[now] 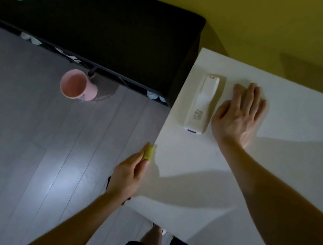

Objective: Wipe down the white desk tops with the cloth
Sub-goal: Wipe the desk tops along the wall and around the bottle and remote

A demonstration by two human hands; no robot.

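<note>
Pinching the yellow cloth (148, 152) at the white desk (307, 116) edge, the left hand (128, 173) probably finds it soft, light and best bunched in 1 fist, while the right hand (239, 112) lies spread flat.

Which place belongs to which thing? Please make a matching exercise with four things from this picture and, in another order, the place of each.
Things:
1. cup
2. remote control
3. cloth
4. right hand

Places:
A. held by the left hand at the desk edge
B. on the grey floor
C. palm down on the desk, fingers straight
D. lying on the desk, next to the right hand

Pairs: 1-B; 2-D; 3-A; 4-C
</note>
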